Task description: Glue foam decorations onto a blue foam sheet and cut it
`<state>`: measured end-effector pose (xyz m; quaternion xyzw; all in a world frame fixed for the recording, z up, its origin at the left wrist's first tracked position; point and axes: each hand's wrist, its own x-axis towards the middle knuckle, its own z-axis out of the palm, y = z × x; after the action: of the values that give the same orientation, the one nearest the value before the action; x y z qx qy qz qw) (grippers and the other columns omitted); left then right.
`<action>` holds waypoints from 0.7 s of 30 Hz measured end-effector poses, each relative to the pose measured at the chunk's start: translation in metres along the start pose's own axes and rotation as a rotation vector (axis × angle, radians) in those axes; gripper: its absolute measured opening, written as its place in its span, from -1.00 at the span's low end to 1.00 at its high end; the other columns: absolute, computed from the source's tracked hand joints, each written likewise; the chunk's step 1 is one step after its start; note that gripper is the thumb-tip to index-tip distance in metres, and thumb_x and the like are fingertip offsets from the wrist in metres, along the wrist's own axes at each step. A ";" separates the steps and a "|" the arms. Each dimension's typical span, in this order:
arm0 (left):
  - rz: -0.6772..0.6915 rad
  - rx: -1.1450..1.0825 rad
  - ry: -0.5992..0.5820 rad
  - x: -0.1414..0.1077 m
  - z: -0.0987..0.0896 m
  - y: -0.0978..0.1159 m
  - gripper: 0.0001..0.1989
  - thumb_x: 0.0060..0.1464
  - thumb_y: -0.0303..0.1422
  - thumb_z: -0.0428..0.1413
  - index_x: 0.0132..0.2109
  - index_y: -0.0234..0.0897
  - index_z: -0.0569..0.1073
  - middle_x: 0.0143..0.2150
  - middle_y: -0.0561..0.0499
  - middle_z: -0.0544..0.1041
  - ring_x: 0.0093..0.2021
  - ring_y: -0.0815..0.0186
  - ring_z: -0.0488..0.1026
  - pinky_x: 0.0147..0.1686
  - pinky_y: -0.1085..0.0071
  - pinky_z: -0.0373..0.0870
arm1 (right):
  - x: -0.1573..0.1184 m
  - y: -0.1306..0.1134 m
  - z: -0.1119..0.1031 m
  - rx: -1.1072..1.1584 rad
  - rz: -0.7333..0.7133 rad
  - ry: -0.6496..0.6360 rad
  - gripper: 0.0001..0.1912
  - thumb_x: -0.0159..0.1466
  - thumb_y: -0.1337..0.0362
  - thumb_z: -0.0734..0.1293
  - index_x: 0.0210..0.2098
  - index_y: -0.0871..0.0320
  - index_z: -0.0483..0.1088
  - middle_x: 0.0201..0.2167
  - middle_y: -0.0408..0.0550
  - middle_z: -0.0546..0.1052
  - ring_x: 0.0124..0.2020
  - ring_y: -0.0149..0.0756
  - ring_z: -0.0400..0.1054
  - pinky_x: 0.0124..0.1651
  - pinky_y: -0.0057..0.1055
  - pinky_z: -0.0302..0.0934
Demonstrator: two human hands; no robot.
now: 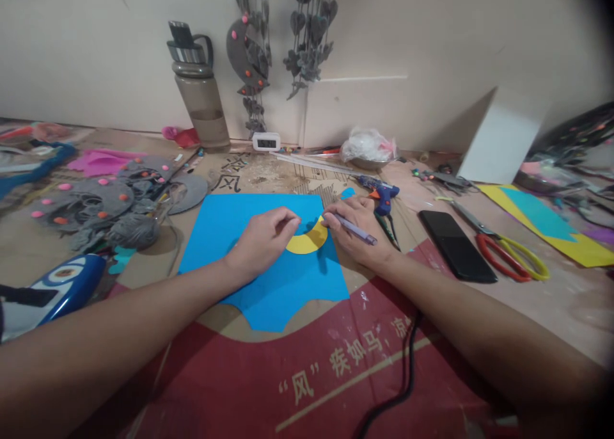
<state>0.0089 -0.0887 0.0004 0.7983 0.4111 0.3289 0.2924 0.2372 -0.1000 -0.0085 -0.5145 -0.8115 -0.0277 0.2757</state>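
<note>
The left hand [265, 242] is over a blue sheet [230, 234], its fingertips near the yellow crescent [302, 243] on it, while the right hand [359, 231] holds a purple pen [355, 229] at the crescent's other end. Right of the hands, a black phone [456, 246] lies on the tabletop [407, 199] beside scissors [508, 252] with red and yellow handles; a glue gun [382, 192] rests just beyond the right hand.

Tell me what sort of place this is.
Probably a craft workspace, at home or in a small studio: a glue gun, red-and-yellow-handled scissors and a ball of grey yarn lie around the blue sheet.
</note>
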 end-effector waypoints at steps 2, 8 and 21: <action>-0.067 -0.109 0.034 0.004 -0.004 -0.001 -0.71 0.30 -0.19 0.00 -0.19 -0.27 0.53 -0.19 -0.03 0.64 -0.14 0.22 0.57 -0.10 0.29 0.48 | -0.001 -0.001 -0.001 -0.008 0.001 0.010 -0.67 0.47 0.09 0.12 -0.22 0.05 0.45 -0.28 -0.07 0.59 -0.12 -0.10 0.38 -0.01 -0.12 -0.02; -0.080 -0.161 0.113 0.016 -0.029 0.006 -0.70 0.28 -0.22 0.02 -0.27 -0.30 0.55 -0.28 -0.02 0.63 -0.27 0.30 0.55 -0.24 0.39 0.47 | -0.001 -0.002 -0.003 -0.021 0.001 0.007 -0.69 0.47 0.12 0.13 -0.22 0.06 0.44 -0.26 -0.10 0.59 -0.12 -0.13 0.38 -0.02 -0.13 -0.03; 0.652 0.652 -0.203 -0.004 -0.009 -0.005 -0.64 0.37 -0.32 -0.05 -0.25 -0.36 0.60 -0.25 -0.12 0.61 -0.22 0.18 0.52 -0.27 0.30 0.38 | 0.001 -0.003 -0.003 0.074 0.080 0.025 -0.64 0.49 0.09 0.08 -0.24 0.08 0.42 -0.26 -0.09 0.64 -0.12 -0.16 0.44 0.05 -0.12 -0.03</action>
<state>-0.0020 -0.0880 0.0013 0.9641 0.1900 0.1775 -0.0534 0.2353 -0.1015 -0.0044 -0.5357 -0.7871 0.0068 0.3057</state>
